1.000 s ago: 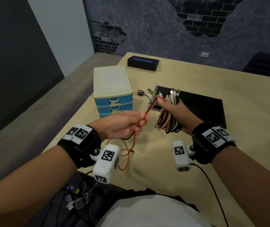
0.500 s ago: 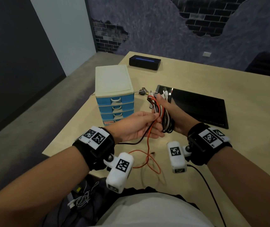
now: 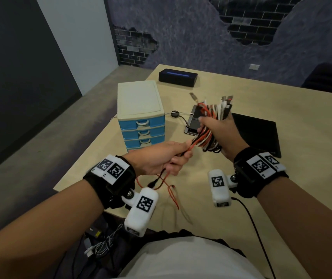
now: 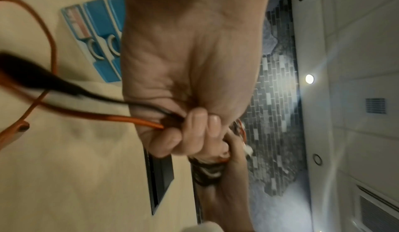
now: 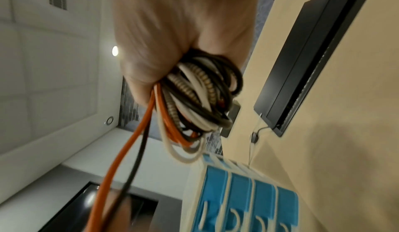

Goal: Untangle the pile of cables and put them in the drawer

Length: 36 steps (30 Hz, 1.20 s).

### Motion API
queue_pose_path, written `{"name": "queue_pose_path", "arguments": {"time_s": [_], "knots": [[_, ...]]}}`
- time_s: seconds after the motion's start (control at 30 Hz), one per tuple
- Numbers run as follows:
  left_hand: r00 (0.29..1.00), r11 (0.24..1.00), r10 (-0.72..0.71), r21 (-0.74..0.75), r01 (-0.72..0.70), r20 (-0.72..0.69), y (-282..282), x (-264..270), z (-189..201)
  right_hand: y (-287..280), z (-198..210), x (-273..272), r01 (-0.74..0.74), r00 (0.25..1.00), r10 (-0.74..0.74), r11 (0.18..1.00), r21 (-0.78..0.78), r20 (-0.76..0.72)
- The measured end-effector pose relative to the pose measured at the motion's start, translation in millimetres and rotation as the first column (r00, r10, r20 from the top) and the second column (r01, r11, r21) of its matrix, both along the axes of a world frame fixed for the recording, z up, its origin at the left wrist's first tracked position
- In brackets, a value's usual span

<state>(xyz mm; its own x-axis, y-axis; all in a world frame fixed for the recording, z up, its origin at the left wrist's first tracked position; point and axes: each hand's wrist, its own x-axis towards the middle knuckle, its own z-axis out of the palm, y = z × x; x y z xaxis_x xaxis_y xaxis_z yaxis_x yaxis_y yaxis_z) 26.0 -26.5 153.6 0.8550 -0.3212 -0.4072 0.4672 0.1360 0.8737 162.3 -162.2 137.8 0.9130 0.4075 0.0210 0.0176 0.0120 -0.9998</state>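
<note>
My right hand (image 3: 218, 128) grips a looped bundle of cables (image 3: 211, 121) (image 5: 202, 102), orange, white, black and braided, held above the table with the plugs sticking up. From the bundle an orange cable (image 3: 196, 144) (image 4: 138, 120) and a black cable (image 4: 64, 85) run taut to my left hand (image 3: 173, 160), whose fingers (image 4: 194, 129) curl round both. Their loose ends hang below the left hand to the table. The small drawer unit (image 3: 141, 115), cream top with blue drawers, stands left of the hands with all drawers closed.
A black flat tablet-like slab (image 3: 257, 133) lies behind my right hand. A black box with a blue light (image 3: 178, 77) sits at the table's far end. A thin wire with a round black puck (image 3: 174, 113) lies beside the drawer unit. The table's near edge (image 3: 92, 200) is by my left wrist.
My right hand has lifted the bundle up and away from me. The orange and black cables now stretch taut between the hands, and less orange cable lies on the table.
</note>
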Motion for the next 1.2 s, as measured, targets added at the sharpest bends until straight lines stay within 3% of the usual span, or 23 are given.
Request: {"name": "queue_pose_path", "arguments": {"time_s": [0.17, 0.27, 0.33, 0.4, 0.5, 0.57, 0.8, 0.93, 1.1, 1.2], "knots": [[0.992, 0.997, -0.070, 0.027, 0.074, -0.108, 20.2, -16.1, -13.4, -25.3, 7.1, 22.6, 0.130, 0.986, -0.107, 0.973, 0.192, -0.125], [0.997, 0.971, -0.074, 0.227, 0.076, -0.017, 27.0, -14.1, -16.8, -31.2, 10.9, 19.6, 0.053, 0.988, -0.019, 0.974, 0.218, -0.155], [0.989, 0.849, -0.090, 0.527, 0.014, 0.118, 28.3, -8.4, -15.6, -32.5, 15.0, 15.7, -0.029, 0.981, 0.066, 0.980, 0.198, -0.182], [0.961, 0.643, -0.095, 0.753, -0.141, 0.261, 32.2, -0.7, -15.3, -33.5, 21.1, 10.0, -0.132, 0.965, 0.157, 0.982, 0.133, -0.208], [0.900, 0.425, -0.143, 0.847, -0.319, 0.411, 36.8, 9.3, -14.3, -35.6, 27.5, 2.8, -0.289, 0.924, 0.287, 0.957, 0.028, -0.254], [0.850, 0.344, -0.183, 0.842, -0.416, 0.494, 35.1, 13.1, -10.3, -34.4, 29.9, -3.4, -0.385, 0.892, 0.365, 0.923, -0.025, -0.266], [0.704, 0.361, -0.302, 0.761, -0.539, 0.643, 22.4, 24.2, -2.4, -17.1, 28.4, -19.3, -0.533, 0.825, 0.488, 0.839, -0.105, -0.285], [0.653, 0.408, -0.285, 0.705, -0.580, 0.701, 18.4, 25.5, -1.8, -15.9, 27.4, -24.0, -0.583, 0.747, 0.538, 0.813, 0.006, -0.391], [0.636, 0.435, -0.235, 0.665, -0.607, 0.735, 17.3, 26.4, -1.4, -13.4, 17.1, -34.1, -0.553, 0.648, 0.592, 0.798, 0.238, -0.480], [0.654, 0.444, -0.231, 0.676, -0.588, 0.721, 19.0, 25.1, 0.6, -11.8, 15.8, -36.4, -0.524, 0.668, 0.557, 0.823, 0.220, -0.495]]}}
